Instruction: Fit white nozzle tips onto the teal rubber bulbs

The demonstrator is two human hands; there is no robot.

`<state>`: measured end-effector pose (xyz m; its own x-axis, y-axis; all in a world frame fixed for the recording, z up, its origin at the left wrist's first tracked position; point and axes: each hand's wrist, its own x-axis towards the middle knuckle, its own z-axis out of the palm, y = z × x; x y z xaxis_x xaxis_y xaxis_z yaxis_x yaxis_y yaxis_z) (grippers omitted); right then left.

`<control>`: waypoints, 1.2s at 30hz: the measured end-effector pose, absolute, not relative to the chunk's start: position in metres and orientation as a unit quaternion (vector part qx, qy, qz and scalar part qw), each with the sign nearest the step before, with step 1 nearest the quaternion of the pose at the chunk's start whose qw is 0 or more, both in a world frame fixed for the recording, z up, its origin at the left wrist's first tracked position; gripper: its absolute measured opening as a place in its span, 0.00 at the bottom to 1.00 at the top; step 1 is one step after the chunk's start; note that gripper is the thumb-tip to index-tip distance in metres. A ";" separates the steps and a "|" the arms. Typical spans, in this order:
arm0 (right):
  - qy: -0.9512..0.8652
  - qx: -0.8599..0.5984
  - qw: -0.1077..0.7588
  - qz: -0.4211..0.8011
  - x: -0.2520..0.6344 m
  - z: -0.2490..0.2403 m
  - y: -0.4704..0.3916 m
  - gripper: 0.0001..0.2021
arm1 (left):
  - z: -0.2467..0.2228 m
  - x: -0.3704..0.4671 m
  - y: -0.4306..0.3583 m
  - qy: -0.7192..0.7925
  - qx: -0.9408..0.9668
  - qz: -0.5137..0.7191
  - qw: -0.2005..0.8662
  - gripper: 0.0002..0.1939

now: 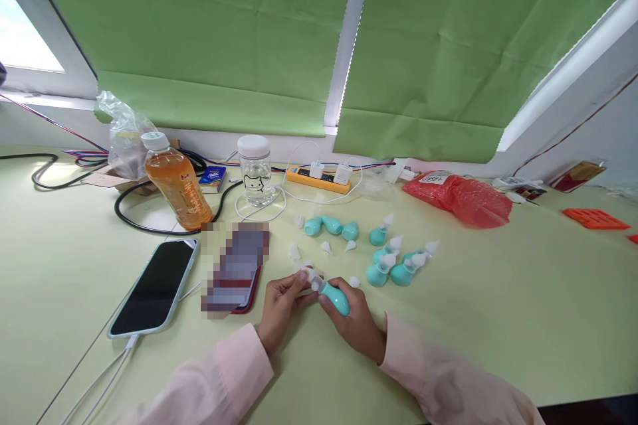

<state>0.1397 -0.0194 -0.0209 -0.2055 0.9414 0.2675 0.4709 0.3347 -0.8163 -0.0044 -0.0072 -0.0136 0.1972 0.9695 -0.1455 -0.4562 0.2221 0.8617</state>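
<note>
Between my hands is a nasal aspirator, a teal bulb [337, 300] with a white and clear nozzle end [313, 277]. My left hand [282, 309] pinches the nozzle end between thumb and fingers. Wrapped round the bulb is my right hand [355, 325]. Just beyond lie loose teal bulbs [331, 225] in a row and small white tips [325, 248]. To the right, several aspirators with white nozzles fitted [403, 271] stand in a cluster. A small white piece [354, 281] rests near my right fingers.
Left of my hands lie a phone with a blurred screen [234, 269] and a cabled phone [155, 289]. Behind stand an orange drink bottle [178, 186], a clear jar [255, 172] and an orange power strip [319, 180]. A red plastic bag [458, 199] lies back right.
</note>
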 end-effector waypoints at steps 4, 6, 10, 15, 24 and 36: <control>-0.716 -0.492 0.393 0.301 0.139 -0.022 -0.020 0.07 | -0.010 -0.004 -0.009 0.390 0.383 0.517 0.659 0.17; -0.716 -0.490 0.393 0.304 0.138 -0.022 -0.021 0.08 | -0.006 -0.003 -0.010 0.394 0.394 0.522 0.646 0.17; -0.714 -0.477 0.399 0.321 0.139 -0.022 -0.021 0.07 | 0.000 -0.003 -0.012 0.405 0.403 0.535 0.622 0.17; -0.698 -0.446 0.418 0.373 0.139 -0.022 -0.019 0.08 | 0.004 -0.005 -0.013 0.411 0.477 0.515 0.582 0.18; -0.641 -0.437 0.423 0.468 0.139 -0.029 -0.020 0.20 | 0.058 -0.037 0.038 0.499 0.565 0.554 0.352 0.17; -0.715 -0.412 0.404 0.394 0.140 -0.040 -0.018 0.08 | 0.034 -0.067 0.102 0.573 0.699 0.382 0.192 0.15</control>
